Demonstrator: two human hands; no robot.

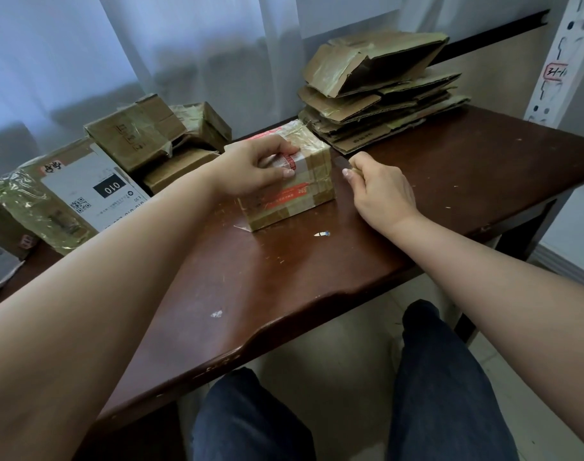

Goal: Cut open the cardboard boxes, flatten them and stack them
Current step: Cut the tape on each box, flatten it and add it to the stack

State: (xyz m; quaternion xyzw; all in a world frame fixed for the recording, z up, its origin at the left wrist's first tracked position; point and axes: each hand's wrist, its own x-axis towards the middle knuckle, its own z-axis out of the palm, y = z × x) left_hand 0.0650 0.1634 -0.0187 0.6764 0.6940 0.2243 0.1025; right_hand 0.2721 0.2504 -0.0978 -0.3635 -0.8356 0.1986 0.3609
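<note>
A taped box (285,181) sits on the table (450,168), near its middle. The left hand (255,168) rests on top of the box, fingers curled over its upper face and thumb (280,173) at the near top edge, holding it down. The right hand (378,191) is just right of the box, fingers curled round a blade (340,163) whose tip lies at the box's right side. A stack (380,94) of flattened boxes lies behind. Uncut boxes (124,164) crowd the left.
</note>
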